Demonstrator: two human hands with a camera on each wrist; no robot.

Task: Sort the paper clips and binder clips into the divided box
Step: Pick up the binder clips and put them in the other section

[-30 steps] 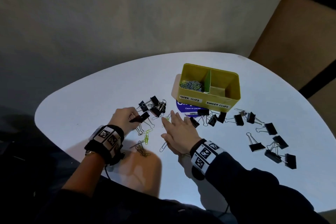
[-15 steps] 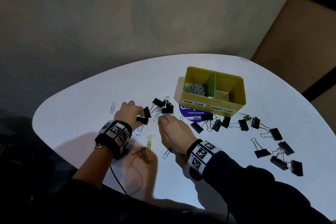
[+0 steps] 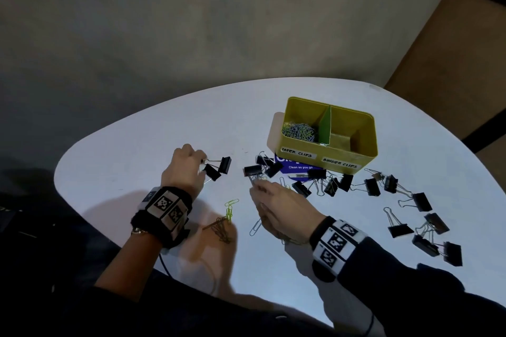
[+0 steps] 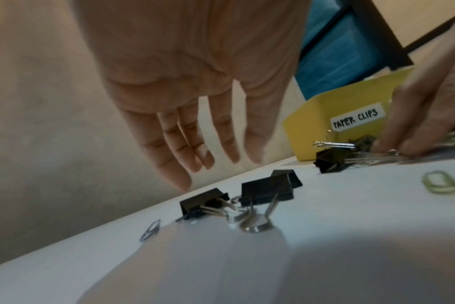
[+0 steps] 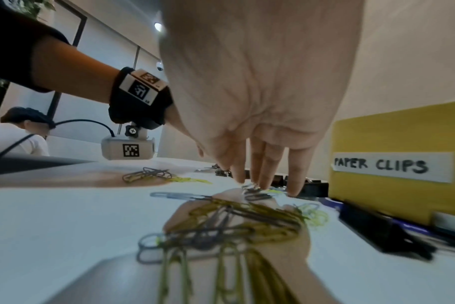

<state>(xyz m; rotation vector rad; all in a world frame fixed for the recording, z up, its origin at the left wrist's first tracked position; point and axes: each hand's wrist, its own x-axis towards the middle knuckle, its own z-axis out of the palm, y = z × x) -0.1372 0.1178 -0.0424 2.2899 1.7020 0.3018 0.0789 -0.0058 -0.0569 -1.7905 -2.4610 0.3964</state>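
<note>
A yellow divided box [image 3: 323, 156] stands at the back of the white table; its left compartment, labelled PAPER CLIPS [image 5: 382, 165], holds a heap of paper clips [image 3: 299, 130]. My left hand [image 3: 197, 167] hovers open, fingers [image 4: 213, 162] straight, just over two black binder clips [image 3: 219, 168] [image 4: 266, 191] that lie free on the table. My right hand [image 3: 256, 187] points its straight fingers [image 5: 262, 181] down onto a grey paper clip [image 5: 255, 192] beside another binder clip [image 3: 253, 171]. A bundle of paper clips [image 5: 234, 226] lies under that wrist.
Many black binder clips [image 3: 421, 201] lie scattered in front of and to the right of the box. Green paper clips [image 3: 230, 209], a brown cluster [image 3: 221, 230] and a single one [image 3: 256, 226] lie between my hands. A blue card [image 3: 298, 167] sits under the box.
My left hand gripped a black binder clip before; now it has let go, and two clips lie by its fingers. My right hand has crept forward toward the clips.
</note>
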